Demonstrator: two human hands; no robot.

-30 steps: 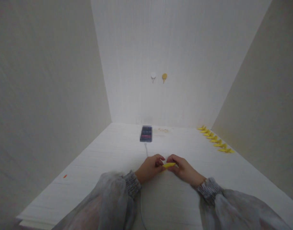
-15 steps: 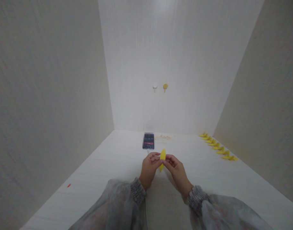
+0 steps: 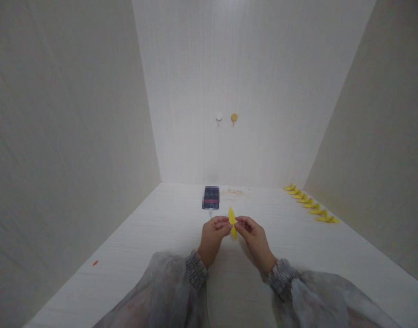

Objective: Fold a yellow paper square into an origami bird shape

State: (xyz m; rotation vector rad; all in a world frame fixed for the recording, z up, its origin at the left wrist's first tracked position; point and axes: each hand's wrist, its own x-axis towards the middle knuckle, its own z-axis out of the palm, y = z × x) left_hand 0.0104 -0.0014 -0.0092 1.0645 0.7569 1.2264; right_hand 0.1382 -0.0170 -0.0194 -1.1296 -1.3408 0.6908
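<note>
Between my two hands is a small piece of folded yellow paper (image 3: 232, 223), narrow and pointed at both ends, held above the white table. My left hand (image 3: 214, 234) pinches its left side between thumb and fingers. From the right, my right hand (image 3: 253, 237) pinches the opposite edge. Fingertips cover the paper's middle on both sides, so its folds there are hard to make out.
A phone (image 3: 211, 197) with a cable lies at the table's back. Several folded yellow paper cranes (image 3: 311, 203) form a row along the right wall. A small red piece (image 3: 95, 263) lies at left. Two hooks, white (image 3: 219, 117) and yellow (image 3: 234, 117), are on the back wall.
The yellow paper has turned slightly, its top end now leaning left instead of right. Both hands still pinch it, fingers slightly shifted. The view has tilted a little.
</note>
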